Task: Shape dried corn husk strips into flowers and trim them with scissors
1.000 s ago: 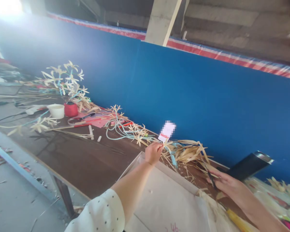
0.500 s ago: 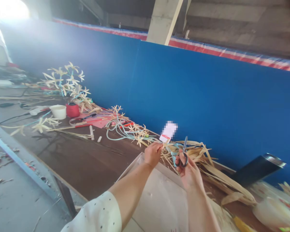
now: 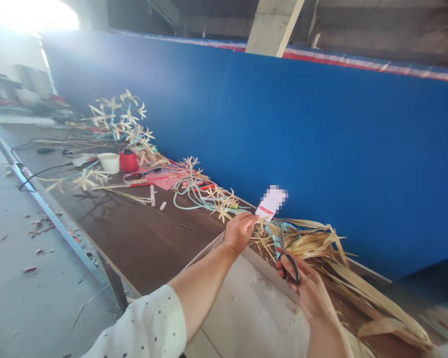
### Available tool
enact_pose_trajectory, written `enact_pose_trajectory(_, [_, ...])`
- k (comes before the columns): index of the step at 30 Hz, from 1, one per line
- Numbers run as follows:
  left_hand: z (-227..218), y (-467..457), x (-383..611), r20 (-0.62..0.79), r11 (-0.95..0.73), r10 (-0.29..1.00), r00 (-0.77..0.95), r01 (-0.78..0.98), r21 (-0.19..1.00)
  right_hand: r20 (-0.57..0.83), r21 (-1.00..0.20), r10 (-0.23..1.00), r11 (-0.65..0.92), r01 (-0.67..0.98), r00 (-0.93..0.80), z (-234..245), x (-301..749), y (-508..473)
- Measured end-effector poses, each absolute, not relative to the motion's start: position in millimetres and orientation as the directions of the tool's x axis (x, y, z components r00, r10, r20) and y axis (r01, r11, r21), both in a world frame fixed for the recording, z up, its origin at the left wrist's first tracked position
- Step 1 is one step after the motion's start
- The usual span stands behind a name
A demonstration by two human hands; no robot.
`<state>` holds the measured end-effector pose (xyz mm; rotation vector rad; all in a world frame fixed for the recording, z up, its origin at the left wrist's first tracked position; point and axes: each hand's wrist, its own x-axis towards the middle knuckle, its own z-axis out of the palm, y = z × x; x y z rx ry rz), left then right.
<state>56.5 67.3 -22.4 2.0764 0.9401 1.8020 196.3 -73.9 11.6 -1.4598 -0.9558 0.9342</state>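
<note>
My left hand [image 3: 241, 231] is closed in a pinch, and a small pale piece of dried husk [image 3: 264, 218] sticks out from its fingertips. To its right, my right hand [image 3: 311, 288] has its fingers in the black loops of a pair of scissors [image 3: 294, 270], whose blades point up and away from me. The blades are apart from the pinched piece. Just beyond both hands lie a heap of dried husk strips [image 3: 313, 242], light blue strips [image 3: 274, 238] and a white card with a red band [image 3: 267, 209], its upper part blurred out.
A tilted pale box [image 3: 257, 298] sits below my forearms. Along the brown table [image 3: 142, 248] lie looped pale-blue stems [image 3: 188, 201], husk flowers [image 3: 119, 114], a white cup [image 3: 109, 163] and a red spool [image 3: 128, 161]. A blue partition [image 3: 321, 149] stands behind.
My view has swung left, so the table contents sit further right. My right hand has turned the scissors, whose blades now lean slightly left. The left hand keeps its pinch.
</note>
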Motion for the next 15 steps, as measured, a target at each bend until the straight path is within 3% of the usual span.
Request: enact_pose_trajectory(15, [-24.0, 70.1, 54.3, 0.788, -0.773, 0.612, 0.072, 0.267, 0.576, -0.086, -0.986, 0.938, -0.129, 0.109, 0.337, 17.1, 196.3, -77.5])
